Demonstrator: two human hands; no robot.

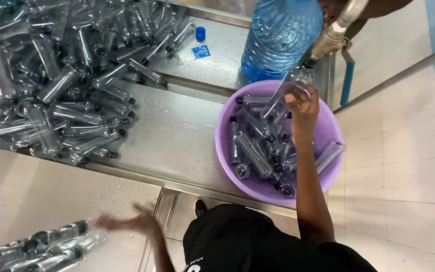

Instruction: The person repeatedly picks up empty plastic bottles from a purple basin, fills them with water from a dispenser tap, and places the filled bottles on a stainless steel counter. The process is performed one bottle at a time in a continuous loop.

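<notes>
The right hand [303,103], arm outstretched, held a clear bottle [284,95] in its grip under the tap [328,40]; the blurred left hand [127,221] was spread wide, holding nothing.

A small clear plastic bottle [288,93], uncapped and tilted mouth-up, sits under the metal tap nozzle above the purple basin.

Small blue square packet [201,52] on steel counter [177,136]

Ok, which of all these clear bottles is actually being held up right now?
The clear bottle in the right hand, raised with its mouth at the tap nozzle above the purple basin. The other bottles lie loose in the basin or heaped on the steel counter.
</notes>
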